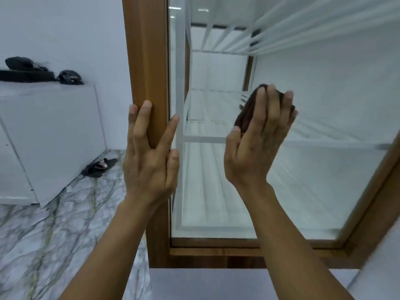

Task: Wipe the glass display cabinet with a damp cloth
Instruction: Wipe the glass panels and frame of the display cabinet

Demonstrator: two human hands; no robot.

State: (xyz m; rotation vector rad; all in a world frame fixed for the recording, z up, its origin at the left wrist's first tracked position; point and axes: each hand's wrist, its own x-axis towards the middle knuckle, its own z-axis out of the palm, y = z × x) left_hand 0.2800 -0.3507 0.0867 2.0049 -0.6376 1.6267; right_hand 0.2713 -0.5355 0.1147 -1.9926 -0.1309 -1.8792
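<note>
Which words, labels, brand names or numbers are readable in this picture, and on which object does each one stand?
No text can be read in this view.
Sandal on the floor: a light mark on the strap, too blurred to read.
Dark bundles on the white counter: no lettering can be made out.
Cloth, glass, wooden frame: no print shows.

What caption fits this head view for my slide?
The right hand presses a dark cloth to the cabinet glass; the left hand rests on the wooden frame.
</note>
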